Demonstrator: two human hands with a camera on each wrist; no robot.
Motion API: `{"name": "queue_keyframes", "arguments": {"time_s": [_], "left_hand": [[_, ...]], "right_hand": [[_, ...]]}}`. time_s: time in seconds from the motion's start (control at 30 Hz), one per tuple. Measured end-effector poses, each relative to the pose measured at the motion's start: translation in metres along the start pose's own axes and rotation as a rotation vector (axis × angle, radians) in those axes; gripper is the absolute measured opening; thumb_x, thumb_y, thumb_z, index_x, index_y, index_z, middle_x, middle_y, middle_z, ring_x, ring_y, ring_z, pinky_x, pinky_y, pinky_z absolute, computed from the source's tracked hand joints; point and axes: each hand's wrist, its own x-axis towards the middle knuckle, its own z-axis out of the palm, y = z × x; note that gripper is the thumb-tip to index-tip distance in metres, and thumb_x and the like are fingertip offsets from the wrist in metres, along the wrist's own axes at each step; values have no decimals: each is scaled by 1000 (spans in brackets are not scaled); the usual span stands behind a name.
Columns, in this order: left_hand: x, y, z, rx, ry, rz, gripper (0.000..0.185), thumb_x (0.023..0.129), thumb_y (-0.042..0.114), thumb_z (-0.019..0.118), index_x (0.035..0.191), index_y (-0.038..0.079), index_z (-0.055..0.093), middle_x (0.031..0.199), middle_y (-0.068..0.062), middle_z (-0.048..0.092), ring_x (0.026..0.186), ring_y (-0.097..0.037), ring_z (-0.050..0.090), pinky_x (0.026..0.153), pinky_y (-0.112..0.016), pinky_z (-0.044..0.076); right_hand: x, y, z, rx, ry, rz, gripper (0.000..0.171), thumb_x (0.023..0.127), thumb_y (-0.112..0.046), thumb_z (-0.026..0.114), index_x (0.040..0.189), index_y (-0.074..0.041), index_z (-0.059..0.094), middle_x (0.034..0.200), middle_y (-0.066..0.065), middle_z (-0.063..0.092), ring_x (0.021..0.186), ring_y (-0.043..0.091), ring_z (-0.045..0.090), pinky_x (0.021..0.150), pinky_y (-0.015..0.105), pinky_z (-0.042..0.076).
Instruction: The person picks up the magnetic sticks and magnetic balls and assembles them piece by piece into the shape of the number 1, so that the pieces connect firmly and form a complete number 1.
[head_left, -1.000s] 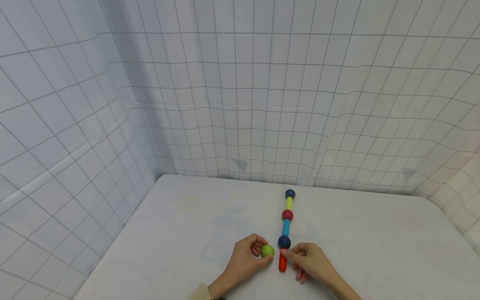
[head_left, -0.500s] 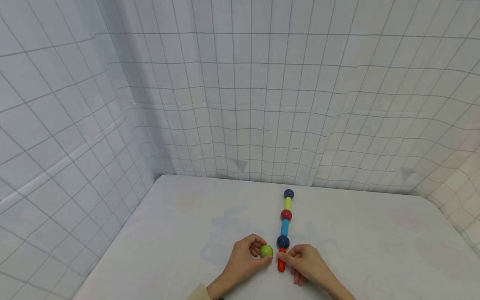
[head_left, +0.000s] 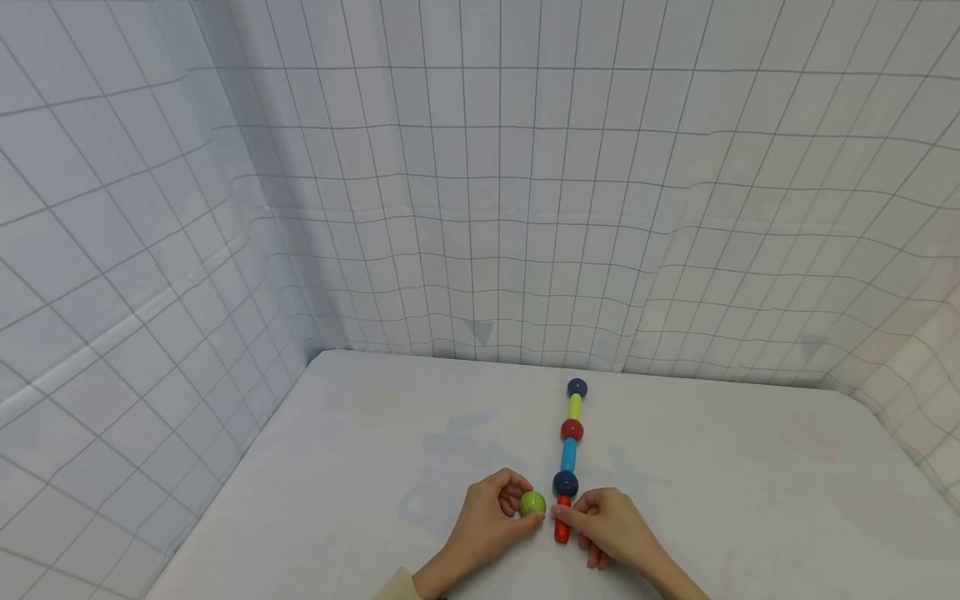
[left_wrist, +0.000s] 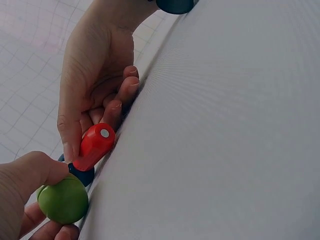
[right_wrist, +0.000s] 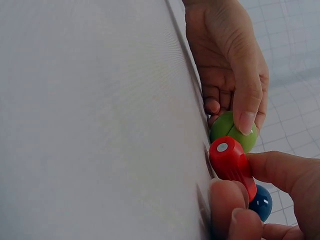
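My left hand [head_left: 483, 521] pinches a glossy green ball [head_left: 532, 502] between thumb and fingers, just left of a line of rods and balls. With thumb and fingers my right hand [head_left: 615, 529] pinches a red rod [head_left: 562, 531], whose near end shows a pale round spot in both wrist views. The rod's far end meets a dark blue ball [head_left: 566, 483]. Beyond that ball run a light blue rod [head_left: 569, 455], a red ball [head_left: 572, 430], a yellow-green rod [head_left: 575, 407] and a second dark blue ball [head_left: 577, 387], end to end.
Everything lies on a white-covered table [head_left: 360, 467]. White cloth with a dark grid [head_left: 480, 208] hangs along its back and sides. A light sleeve [head_left: 399, 585] shows at the left wrist.
The right hand, red rod and whole line shift slightly left in the head view, along with the background. Both hands keep their grips.
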Motion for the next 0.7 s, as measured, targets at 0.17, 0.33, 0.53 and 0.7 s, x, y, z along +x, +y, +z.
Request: {"name": "queue_keyframes", "arguments": {"time_s": [0.17,0.33,0.53,0.7], "left_hand": [[-1,1,0,-14,3,11,31,72,28,78,96,14,63,80,7,60,65,-4,52,59,-18,46],[-2,1,0,-14,12,45,33,73,29,78,99,11,67,83,6,62,66,-3,52,59,-18,45],[-5,3,1,-21,-12,36,31,73,30,78,97,13,69,81,7,61,65,-4,52,58,-17,45],[-9,4,1,-26,-22,40,29,73,30,77,96,13,69,80,8,60,64,-3,53,58,-18,46]], "right_hand": [[0,-1,1,0,-4,0,44,81,-53,62,71,-10,61,50,-3,53,33,6,48,36,20,39],[0,0,1,6,-7,-1,43,82,-52,61,72,-10,61,50,-3,54,34,6,48,36,20,38],[1,0,1,20,-2,3,44,82,-53,61,72,-10,61,50,-3,54,34,6,48,35,19,36],[1,0,1,31,3,4,45,82,-53,61,72,-9,61,50,-3,54,34,6,48,35,19,35]]}}
